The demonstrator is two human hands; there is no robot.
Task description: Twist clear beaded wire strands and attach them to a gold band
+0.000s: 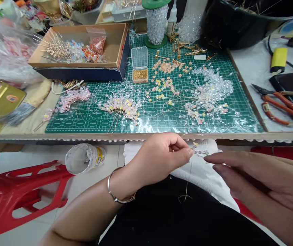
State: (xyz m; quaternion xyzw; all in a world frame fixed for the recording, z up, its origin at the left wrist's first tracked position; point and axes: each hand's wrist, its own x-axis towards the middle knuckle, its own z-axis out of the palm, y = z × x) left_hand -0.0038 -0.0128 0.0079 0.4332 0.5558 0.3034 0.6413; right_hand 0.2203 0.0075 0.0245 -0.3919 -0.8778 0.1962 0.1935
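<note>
While left hand [159, 155] pinches beads [200, 152] | right [266, 181] perhaps touching | table edge [97, 137] beyond

beaded sprig [200, 152]: glossy; bangle [109, 185]: polished metal; stool [1, 201]: smooth shiny plastic

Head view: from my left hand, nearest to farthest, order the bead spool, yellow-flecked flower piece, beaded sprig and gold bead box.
From your left hand:
1. Beaded sprig, pinched in it.
2. Yellow-flecked flower piece, on the mat, near its front edge.
3. Gold bead box, farther back.
4. Bead spool, at the back.
</note>
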